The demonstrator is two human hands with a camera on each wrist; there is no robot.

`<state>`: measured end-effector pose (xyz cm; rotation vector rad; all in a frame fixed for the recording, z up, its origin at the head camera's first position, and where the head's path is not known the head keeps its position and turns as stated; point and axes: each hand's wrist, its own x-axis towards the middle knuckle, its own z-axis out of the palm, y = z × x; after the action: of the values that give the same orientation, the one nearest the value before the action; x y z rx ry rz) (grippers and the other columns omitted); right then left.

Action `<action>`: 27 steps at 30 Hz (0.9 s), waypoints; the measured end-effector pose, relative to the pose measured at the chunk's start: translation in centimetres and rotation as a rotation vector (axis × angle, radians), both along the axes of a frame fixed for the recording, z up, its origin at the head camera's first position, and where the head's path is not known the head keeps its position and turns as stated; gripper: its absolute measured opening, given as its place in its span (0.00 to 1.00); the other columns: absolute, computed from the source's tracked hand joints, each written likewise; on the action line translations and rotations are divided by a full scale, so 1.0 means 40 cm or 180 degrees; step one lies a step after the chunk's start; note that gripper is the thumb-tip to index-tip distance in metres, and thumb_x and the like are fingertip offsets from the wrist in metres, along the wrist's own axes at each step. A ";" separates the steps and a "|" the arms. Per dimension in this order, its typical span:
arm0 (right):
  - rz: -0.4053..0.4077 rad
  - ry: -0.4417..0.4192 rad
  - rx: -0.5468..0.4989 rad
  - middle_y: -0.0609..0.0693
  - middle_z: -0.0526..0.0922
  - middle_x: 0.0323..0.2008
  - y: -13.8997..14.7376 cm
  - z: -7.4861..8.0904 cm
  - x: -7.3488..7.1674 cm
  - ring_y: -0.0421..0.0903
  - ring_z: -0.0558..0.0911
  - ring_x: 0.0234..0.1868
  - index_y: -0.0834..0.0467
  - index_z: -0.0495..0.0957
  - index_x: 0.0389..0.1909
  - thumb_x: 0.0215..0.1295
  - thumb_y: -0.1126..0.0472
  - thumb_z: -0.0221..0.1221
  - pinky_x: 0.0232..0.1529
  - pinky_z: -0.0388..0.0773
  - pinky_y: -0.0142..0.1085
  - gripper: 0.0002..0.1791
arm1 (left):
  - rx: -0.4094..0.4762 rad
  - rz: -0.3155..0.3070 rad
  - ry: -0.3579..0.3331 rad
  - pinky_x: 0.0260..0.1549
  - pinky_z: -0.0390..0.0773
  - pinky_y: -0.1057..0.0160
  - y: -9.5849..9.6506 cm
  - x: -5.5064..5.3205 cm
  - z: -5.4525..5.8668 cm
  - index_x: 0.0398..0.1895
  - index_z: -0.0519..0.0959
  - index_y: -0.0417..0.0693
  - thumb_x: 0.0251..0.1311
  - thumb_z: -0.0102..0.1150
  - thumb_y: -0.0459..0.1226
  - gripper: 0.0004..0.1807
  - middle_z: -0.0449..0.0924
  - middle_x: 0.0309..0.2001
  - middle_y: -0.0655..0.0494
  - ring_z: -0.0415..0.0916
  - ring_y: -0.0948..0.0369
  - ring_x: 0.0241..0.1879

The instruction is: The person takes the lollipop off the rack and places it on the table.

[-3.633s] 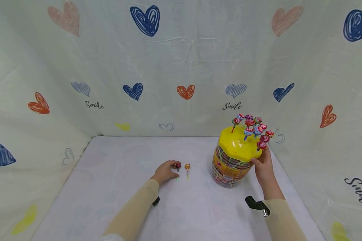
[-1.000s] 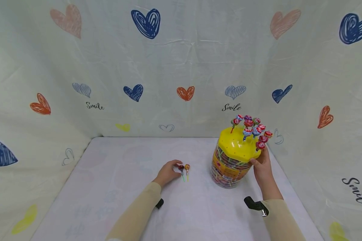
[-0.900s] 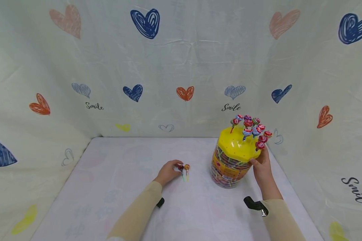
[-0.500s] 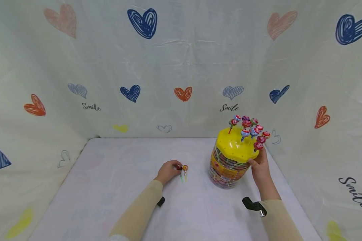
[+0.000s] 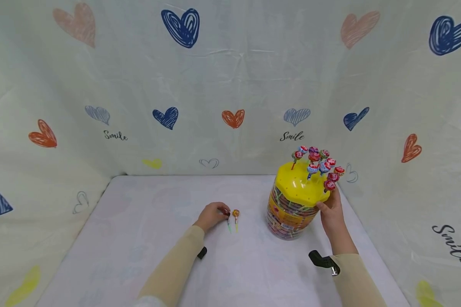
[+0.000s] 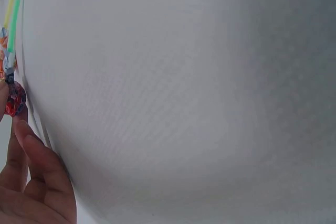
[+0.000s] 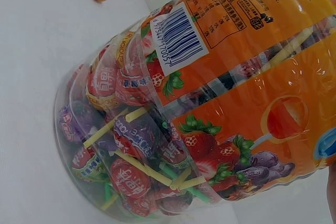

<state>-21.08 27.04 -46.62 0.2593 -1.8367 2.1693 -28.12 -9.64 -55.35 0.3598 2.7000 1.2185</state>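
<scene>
Head view: the left hand pinches one red lollipop; one orange lollipop lies just right of that pinch. The right hand grips one jar, with at least eleven lollipops standing in its lid, above the grip.

Left wrist: one green stick and one yellow stick point away from the pinch.

Right wrist: one barcode marks the jar.

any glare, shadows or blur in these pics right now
Head view: glare on the yellow lid, faint shadow on the table beside the jar; left wrist view: pale surface looks soft, darker toward upper right; right wrist view: barcode digits readable.
</scene>
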 end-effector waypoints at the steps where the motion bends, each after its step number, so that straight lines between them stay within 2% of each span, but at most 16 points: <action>1: 0.0001 0.0008 -0.0006 0.48 0.54 0.73 0.000 0.001 0.000 0.45 0.57 0.71 0.43 0.49 0.76 0.71 0.68 0.52 0.68 0.58 0.33 0.38 | 0.0033 -0.0034 -0.0022 0.50 0.72 0.49 -0.001 -0.003 0.001 0.38 0.84 0.50 0.55 0.69 0.31 0.09 0.80 0.34 0.59 0.75 0.55 0.44; 5: 0.0011 0.0001 -0.0043 0.48 0.54 0.73 0.001 0.004 0.001 0.45 0.57 0.70 0.43 0.49 0.76 0.71 0.69 0.51 0.67 0.59 0.32 0.38 | 0.0109 -0.0110 -0.0031 0.52 0.71 0.47 -0.007 -0.009 0.002 0.38 0.84 0.48 0.54 0.68 0.29 0.09 0.80 0.34 0.58 0.75 0.54 0.44; 13: 0.0002 -0.0063 -0.0074 0.48 0.54 0.73 -0.002 0.001 0.000 0.45 0.57 0.71 0.43 0.49 0.76 0.71 0.69 0.52 0.69 0.55 0.34 0.38 | 0.0083 -0.0061 -0.0058 0.55 0.70 0.48 -0.013 -0.007 0.002 0.39 0.85 0.47 0.54 0.67 0.27 0.11 0.81 0.36 0.58 0.76 0.53 0.46; 21: 0.0028 -0.0111 0.0138 0.50 0.51 0.74 0.014 0.008 -0.001 0.49 0.55 0.72 0.43 0.46 0.76 0.70 0.71 0.53 0.64 0.62 0.29 0.41 | 0.0067 -0.0043 -0.0076 0.57 0.69 0.47 -0.014 -0.006 0.002 0.42 0.85 0.47 0.54 0.69 0.28 0.13 0.82 0.38 0.57 0.76 0.52 0.49; 24: 0.0115 -0.0080 0.0283 0.53 0.51 0.74 0.027 0.018 -0.003 0.50 0.57 0.71 0.44 0.45 0.77 0.69 0.72 0.54 0.60 0.67 0.27 0.43 | 0.0084 0.0044 -0.0103 0.56 0.70 0.47 -0.018 -0.004 0.004 0.45 0.85 0.48 0.54 0.70 0.30 0.14 0.82 0.40 0.56 0.75 0.51 0.50; 27: 0.0190 -0.0007 0.0398 0.54 0.52 0.74 0.038 0.027 -0.005 0.50 0.60 0.71 0.45 0.46 0.77 0.67 0.74 0.55 0.58 0.69 0.27 0.45 | 0.0090 0.0170 -0.0079 0.49 0.74 0.51 -0.021 -0.003 0.017 0.47 0.84 0.50 0.55 0.70 0.34 0.15 0.82 0.42 0.55 0.76 0.53 0.45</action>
<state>-21.27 28.56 -45.54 0.3426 -1.9932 2.0964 -28.25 -10.46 -54.68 0.2761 2.6901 1.2679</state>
